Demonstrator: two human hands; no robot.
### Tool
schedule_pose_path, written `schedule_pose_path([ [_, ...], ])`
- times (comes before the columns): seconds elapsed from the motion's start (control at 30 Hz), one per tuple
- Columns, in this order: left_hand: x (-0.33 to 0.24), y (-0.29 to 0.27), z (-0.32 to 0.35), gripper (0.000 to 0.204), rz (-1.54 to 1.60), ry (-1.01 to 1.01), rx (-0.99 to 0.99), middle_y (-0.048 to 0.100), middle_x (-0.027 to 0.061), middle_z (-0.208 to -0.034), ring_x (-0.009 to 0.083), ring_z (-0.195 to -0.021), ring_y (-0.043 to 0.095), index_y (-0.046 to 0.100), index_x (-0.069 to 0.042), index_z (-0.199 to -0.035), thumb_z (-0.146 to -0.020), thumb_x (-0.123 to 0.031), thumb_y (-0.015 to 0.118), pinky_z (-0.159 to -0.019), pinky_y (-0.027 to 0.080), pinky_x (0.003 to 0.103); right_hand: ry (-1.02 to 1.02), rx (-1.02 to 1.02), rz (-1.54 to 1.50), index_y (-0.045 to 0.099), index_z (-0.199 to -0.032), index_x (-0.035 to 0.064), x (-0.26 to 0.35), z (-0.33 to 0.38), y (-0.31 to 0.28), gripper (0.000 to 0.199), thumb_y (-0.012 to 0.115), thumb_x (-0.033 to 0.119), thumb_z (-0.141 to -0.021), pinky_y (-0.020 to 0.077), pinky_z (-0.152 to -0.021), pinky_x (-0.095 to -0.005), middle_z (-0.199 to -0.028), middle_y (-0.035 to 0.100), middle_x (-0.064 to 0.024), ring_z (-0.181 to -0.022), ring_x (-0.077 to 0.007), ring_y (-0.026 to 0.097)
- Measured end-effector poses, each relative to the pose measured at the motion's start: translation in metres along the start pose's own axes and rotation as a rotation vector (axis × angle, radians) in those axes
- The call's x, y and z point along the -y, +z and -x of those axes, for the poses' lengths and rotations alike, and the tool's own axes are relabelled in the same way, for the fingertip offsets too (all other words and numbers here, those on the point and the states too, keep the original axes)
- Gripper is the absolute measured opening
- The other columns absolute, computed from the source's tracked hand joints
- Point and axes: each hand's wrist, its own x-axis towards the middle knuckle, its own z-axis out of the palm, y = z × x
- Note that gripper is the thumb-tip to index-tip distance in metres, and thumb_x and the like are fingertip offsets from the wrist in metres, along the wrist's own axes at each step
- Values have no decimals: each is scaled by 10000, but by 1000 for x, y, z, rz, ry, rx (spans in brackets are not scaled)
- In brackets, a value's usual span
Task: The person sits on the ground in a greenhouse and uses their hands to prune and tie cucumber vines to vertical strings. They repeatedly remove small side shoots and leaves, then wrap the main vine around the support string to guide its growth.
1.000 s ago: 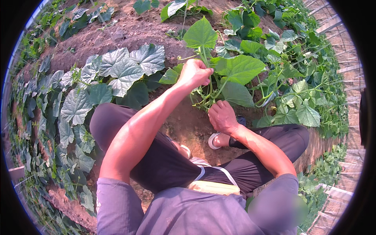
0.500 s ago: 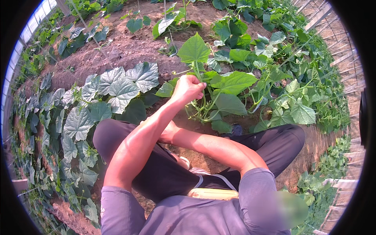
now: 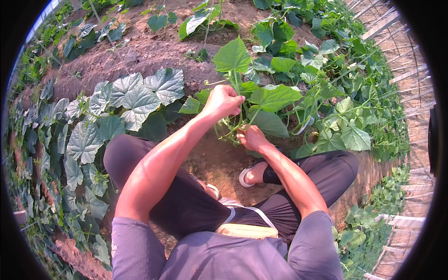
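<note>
A cucumber vine point(image 3: 275, 98) with broad, bright green leaves rises from the soil between my knees. Closed in a pinch, my left hand point(image 3: 223, 101) holds its upright stem just below the top leaf point(image 3: 232, 56). Lower on the same plant, my right hand point(image 3: 253, 139) has its fingers closed among the thin lower stems and tendrils; exactly which strand they grip is partly hidden. A curled tendril point(image 3: 212, 82) sticks out to the left above my left hand.
Larger, duller cucumber leaves point(image 3: 140, 101) spread along the left, and more vines point(image 3: 336, 93) crowd the right. Strings point(image 3: 208, 25) hang down over the far soil ridge point(image 3: 133, 58). A yellowish pouch point(image 3: 246, 230) lies at my waist. Pale slats point(image 3: 403, 221) line the right edge.
My right hand has moved from under my left forearm, rightward and up to the plant's lower stems. My left hand keeps its pinch on the stem, nearly in place.
</note>
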Motion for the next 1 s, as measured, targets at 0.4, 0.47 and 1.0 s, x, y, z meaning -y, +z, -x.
schedule_pose_path([
  [0.4,-1,-3,9,278,14,-14,-13,751,119,-885,173,-773,772,699,58,-969,-999,-203,791,-690,667,303,-115,220,82,813,-1011,182,-26,-48,22,191,699,280,-893,600,-813,-464,-1018,777,-113,-933,-321,745],
  [0.47,3,-9,14,287,5,-17,-14,754,129,-894,175,-779,773,705,68,-988,-1002,-206,791,-692,666,302,-96,211,158,771,-918,139,4,-42,16,196,689,314,-888,591,-783,-473,-890,748,-131,-860,-352,729],
  [1.0,-2,-16,0,279,8,2,-83,770,155,-931,195,-830,796,707,78,-1003,-978,-183,801,-734,676,302,725,315,-1141,662,-1166,39,-5,59,67,338,473,319,-1184,540,-582,-262,-948,756,-118,-691,-158,692],
])
